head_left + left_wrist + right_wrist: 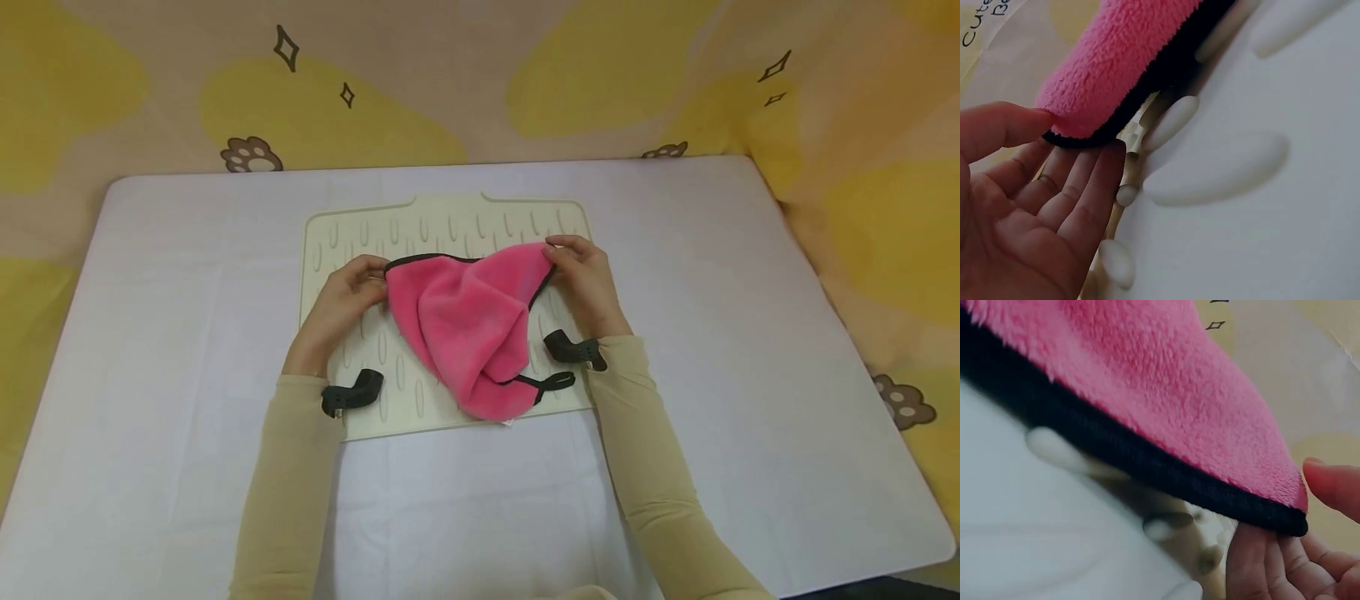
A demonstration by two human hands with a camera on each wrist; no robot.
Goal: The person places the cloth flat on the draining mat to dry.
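A pink plush cloth [472,325] with black edging and a black hanging loop [557,381] lies bunched over a cream mat. My left hand [345,292] pinches its upper left corner between thumb and fingers. In the left wrist view, the left thumb sits on the pink pile [1116,56] with the other fingers of that hand [1041,194] beneath the black edge. At the upper right corner, my right hand [585,279] pinches the cloth. The right wrist view shows that corner between the thumb and the fingers [1285,569], which lie under the edging.
The cream mat [322,250], with raised oval ridges and a notched far edge, lies on a white-covered table [187,333]. A yellow and beige patterned fabric [480,83] hangs behind the table and along its right side. Black wrist mounts [352,393] sit on both wrists.
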